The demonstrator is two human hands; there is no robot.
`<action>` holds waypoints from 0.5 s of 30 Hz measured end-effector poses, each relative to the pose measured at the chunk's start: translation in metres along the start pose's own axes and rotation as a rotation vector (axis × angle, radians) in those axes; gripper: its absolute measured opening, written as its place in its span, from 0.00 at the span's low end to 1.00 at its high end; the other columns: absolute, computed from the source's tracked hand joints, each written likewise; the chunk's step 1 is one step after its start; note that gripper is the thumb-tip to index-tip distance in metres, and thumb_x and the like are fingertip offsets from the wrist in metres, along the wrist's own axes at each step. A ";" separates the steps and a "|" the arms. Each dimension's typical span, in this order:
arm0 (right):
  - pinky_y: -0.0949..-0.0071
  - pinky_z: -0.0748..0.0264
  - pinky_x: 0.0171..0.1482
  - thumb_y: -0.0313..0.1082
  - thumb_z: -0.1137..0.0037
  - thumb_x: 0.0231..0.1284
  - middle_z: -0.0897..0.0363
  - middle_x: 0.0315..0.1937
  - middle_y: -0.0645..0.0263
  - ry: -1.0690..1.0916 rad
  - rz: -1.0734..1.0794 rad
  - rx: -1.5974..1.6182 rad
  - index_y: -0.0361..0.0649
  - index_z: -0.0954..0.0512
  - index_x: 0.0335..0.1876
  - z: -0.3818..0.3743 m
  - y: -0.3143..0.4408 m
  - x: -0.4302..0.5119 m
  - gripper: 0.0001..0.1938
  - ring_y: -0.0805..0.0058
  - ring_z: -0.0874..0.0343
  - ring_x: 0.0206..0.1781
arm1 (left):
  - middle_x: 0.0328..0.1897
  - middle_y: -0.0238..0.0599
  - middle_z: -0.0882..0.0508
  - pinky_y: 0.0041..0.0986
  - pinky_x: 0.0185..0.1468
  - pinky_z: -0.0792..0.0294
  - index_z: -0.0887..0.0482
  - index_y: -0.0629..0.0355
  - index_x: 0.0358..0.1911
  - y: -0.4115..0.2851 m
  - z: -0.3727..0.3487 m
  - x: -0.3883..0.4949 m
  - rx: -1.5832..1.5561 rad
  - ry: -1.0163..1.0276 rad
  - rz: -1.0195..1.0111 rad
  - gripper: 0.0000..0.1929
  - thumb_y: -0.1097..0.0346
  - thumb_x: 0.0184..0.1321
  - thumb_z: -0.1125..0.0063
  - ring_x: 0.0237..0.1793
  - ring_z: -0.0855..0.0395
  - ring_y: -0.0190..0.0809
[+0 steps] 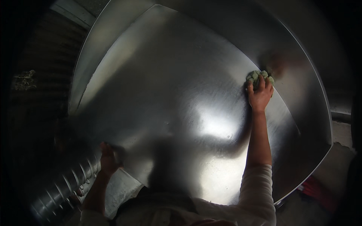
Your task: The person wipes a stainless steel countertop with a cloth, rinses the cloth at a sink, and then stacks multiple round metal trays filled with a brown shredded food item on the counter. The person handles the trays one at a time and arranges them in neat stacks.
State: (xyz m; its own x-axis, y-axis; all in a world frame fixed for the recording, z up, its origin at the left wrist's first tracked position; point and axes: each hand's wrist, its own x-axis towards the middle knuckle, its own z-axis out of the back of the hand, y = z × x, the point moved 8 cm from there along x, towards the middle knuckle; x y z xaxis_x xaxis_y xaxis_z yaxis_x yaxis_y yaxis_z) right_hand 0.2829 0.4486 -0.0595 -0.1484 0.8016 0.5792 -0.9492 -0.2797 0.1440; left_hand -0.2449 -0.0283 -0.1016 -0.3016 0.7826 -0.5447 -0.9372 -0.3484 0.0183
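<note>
A large sheet-metal tray (158,93) with raised side walls spreads out before me. Its brushed surface shows bright reflections and dark shadows. My right hand (260,96) presses a lumpy grey-green clump (253,77) against the metal, where the floor of the tray meets its right wall (294,73). The clump's material is not clear. At the near left edge of the tray rests my left hand (109,159), with its thumb apart from the fingers and nothing seen in it.
Below my left hand lies a ribbed, shiny cylinder (68,183) beside a pale flat surface (123,189). Some leafy bits (25,80) lie on the dark ridged surface at far left. A red item (319,192) is beyond the tray's near right edge.
</note>
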 end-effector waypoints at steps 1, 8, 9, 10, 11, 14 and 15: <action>0.52 0.34 0.62 0.48 0.35 0.48 0.29 0.58 0.49 -0.013 0.054 0.072 0.45 0.23 0.57 -0.024 0.043 0.027 0.28 0.46 0.32 0.59 | 0.75 0.73 0.60 0.50 0.77 0.63 0.62 0.76 0.71 -0.003 0.000 -0.001 -0.014 0.033 0.021 0.74 0.39 0.26 0.23 0.76 0.66 0.70; 0.54 0.35 0.64 0.50 0.34 0.46 0.29 0.62 0.55 0.211 0.450 0.406 0.58 0.23 0.59 -0.116 0.325 0.089 0.29 0.49 0.31 0.62 | 0.73 0.75 0.52 0.40 0.73 0.43 0.50 0.79 0.66 -0.028 0.029 0.001 -0.011 -0.016 0.063 0.67 0.53 0.21 0.16 0.75 0.56 0.70; 0.55 0.36 0.64 0.50 0.34 0.45 0.30 0.63 0.58 0.241 0.545 0.557 0.59 0.23 0.59 -0.095 0.362 0.056 0.30 0.51 0.32 0.63 | 0.72 0.75 0.52 0.40 0.73 0.44 0.49 0.79 0.66 -0.029 0.032 0.001 -0.015 -0.016 0.069 0.67 0.53 0.21 0.16 0.75 0.56 0.70; 0.54 0.38 0.66 0.49 0.34 0.46 0.32 0.65 0.60 0.340 0.666 0.649 0.61 0.24 0.61 -0.074 0.397 0.014 0.30 0.53 0.34 0.65 | 0.72 0.75 0.51 0.40 0.73 0.44 0.49 0.79 0.66 -0.030 0.035 0.002 -0.026 -0.010 0.073 0.66 0.53 0.21 0.16 0.75 0.55 0.70; 0.53 0.38 0.65 0.49 0.34 0.46 0.34 0.67 0.63 0.403 0.748 0.731 0.62 0.25 0.60 -0.042 0.421 -0.036 0.29 0.55 0.36 0.67 | 0.72 0.75 0.51 0.40 0.73 0.44 0.48 0.79 0.66 -0.031 0.038 0.001 -0.044 -0.019 0.064 0.66 0.53 0.21 0.16 0.75 0.55 0.69; 0.49 0.34 0.60 0.46 0.36 0.43 0.31 0.61 0.62 0.548 0.923 0.929 0.56 0.24 0.53 0.068 0.435 -0.189 0.25 0.56 0.33 0.62 | 0.72 0.74 0.48 0.38 0.73 0.44 0.46 0.78 0.66 -0.033 0.042 0.002 0.003 -0.007 0.059 0.66 0.54 0.20 0.16 0.75 0.53 0.68; 0.50 0.33 0.59 0.46 0.36 0.44 0.29 0.58 0.63 0.565 0.935 0.936 0.55 0.24 0.52 0.101 0.418 -0.229 0.25 0.57 0.30 0.59 | 0.72 0.74 0.48 0.38 0.73 0.43 0.46 0.78 0.66 -0.033 0.044 0.003 -0.004 -0.015 0.062 0.66 0.54 0.20 0.16 0.75 0.53 0.67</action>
State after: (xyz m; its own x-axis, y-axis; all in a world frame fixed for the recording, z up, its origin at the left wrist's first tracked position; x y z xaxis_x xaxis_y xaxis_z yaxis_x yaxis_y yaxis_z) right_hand -0.0519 0.0953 -0.0510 -0.9023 0.1699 0.3963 0.0508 -0.8707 0.4891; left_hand -0.2227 0.0079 -0.0671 -0.3614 0.7674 -0.5296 -0.9160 -0.3982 0.0480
